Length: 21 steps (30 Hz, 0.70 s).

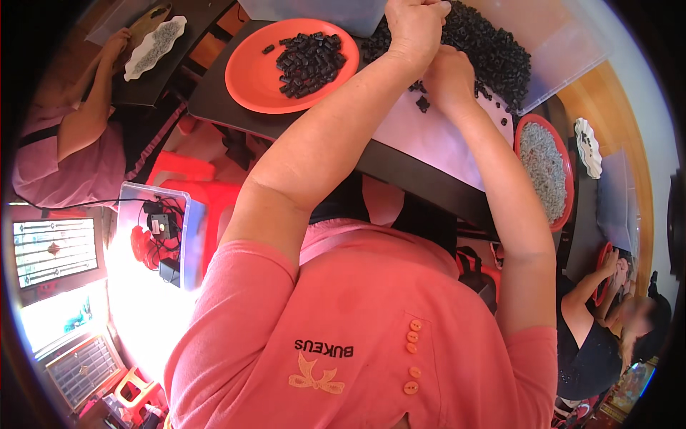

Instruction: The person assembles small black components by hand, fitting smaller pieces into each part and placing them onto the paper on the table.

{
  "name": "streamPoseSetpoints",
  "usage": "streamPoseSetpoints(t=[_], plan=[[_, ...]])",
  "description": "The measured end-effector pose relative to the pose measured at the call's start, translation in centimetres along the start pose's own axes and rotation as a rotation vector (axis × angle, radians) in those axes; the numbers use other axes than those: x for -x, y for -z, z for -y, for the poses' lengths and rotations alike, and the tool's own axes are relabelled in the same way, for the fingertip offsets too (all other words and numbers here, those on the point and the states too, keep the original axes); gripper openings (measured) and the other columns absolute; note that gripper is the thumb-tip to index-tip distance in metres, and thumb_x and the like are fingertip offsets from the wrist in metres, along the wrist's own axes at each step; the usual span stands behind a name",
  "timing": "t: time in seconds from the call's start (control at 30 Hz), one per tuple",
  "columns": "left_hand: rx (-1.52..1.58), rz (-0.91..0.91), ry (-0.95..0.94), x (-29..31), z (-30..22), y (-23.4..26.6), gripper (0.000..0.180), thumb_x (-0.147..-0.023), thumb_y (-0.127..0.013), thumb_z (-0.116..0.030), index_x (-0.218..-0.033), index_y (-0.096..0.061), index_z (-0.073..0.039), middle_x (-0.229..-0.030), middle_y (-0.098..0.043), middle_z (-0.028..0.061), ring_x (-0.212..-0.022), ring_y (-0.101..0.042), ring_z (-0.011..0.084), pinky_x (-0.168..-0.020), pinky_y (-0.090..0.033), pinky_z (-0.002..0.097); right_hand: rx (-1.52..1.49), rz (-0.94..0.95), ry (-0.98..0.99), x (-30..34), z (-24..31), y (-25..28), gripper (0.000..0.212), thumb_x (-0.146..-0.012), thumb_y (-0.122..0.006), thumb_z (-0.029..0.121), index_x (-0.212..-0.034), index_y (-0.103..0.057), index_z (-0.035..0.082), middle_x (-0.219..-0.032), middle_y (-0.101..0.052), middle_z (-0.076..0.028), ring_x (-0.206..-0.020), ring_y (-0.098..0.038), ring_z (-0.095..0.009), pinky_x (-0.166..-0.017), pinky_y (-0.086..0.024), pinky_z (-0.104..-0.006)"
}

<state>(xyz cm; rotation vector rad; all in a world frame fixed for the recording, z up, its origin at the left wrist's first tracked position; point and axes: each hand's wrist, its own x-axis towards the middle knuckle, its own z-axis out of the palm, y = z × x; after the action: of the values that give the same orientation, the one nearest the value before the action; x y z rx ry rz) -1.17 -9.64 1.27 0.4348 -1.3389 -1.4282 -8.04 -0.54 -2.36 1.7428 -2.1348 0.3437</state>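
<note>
My left hand (416,23) is at the top edge, over the pile of small black parts (493,53). Its fingers are pressed together, and whatever they hold is too small to make out. Close beside it, my right hand (449,79) hangs low over the pile's near side, its fingers hidden from view. The black parts are heaped on a white sheet (457,146), with a few loose ones (423,104) lying near my right wrist. To the left of my left forearm, an orange-red plate (246,86) holds many short black cylindrical pieces (311,64).
Right of the sheet stands a red basin (569,189) of small grey pieces (541,161). Clear plastic bins (564,43) border the table (214,96) at the back. Co-workers sit at the left (71,154) and right (589,350). A bin with cables (189,243) stands lower left.
</note>
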Motion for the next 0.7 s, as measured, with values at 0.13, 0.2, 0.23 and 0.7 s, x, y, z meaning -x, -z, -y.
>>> streamPoseSetpoints(t=[0.13,0.2,0.23,0.7], plan=[[0.125,-0.026,0.077,-0.4,0.9,-0.5,0.019,-0.088,-0.069,-0.012,-0.081,-0.070,0.006,-0.068,-0.065,0.0088,-0.062,-0.058,0.0177,-0.058,-0.045,0.0326,-0.828,-0.294,-0.309,0.5,-0.5,2.2,0.021,-0.078,-0.064,-0.006,-0.094,-0.073,0.003,-0.094,-0.076,-0.009,-0.082,-0.071,-0.017,-0.077,-0.055,-0.0315],[0.262,0.004,0.229,0.4,1.0,-0.8,0.019,-0.089,-0.069,-0.012,-0.082,-0.070,0.005,-0.072,-0.066,0.0091,-0.064,-0.059,0.0186,-0.059,-0.046,0.0328,-1.411,-0.386,-0.356,0.2,0.6,3.1,0.022,-0.081,-0.061,-0.010,-0.097,-0.072,-0.002,-0.093,-0.074,-0.008,-0.084,-0.068,-0.014,-0.080,-0.054,-0.0276],[0.394,0.025,0.371,0.6,0.9,-0.9,0.018,-0.090,-0.068,-0.012,-0.083,-0.070,0.005,-0.075,-0.067,0.0095,-0.065,-0.060,0.0196,-0.060,-0.047,0.0331,-1.490,-0.404,-0.382,0.2,1.8,3.5,0.021,-0.081,-0.060,-0.012,-0.096,-0.072,-0.004,-0.091,-0.073,-0.008,-0.086,-0.068,-0.015,-0.079,-0.054,-0.0264],[0.621,0.116,0.669,2.3,1.4,-1.8,0.011,-0.096,-0.064,-0.006,-0.094,-0.066,0.005,-0.093,-0.068,0.0152,-0.079,-0.064,0.0255,-0.071,-0.057,0.0411,-1.160,-0.127,-0.305,3.2,-1.1,4.1,0.014,-0.086,-0.066,-0.002,-0.099,-0.073,-0.001,-0.091,-0.072,-0.007,-0.084,-0.064,-0.011,-0.079,-0.051,-0.0281]])
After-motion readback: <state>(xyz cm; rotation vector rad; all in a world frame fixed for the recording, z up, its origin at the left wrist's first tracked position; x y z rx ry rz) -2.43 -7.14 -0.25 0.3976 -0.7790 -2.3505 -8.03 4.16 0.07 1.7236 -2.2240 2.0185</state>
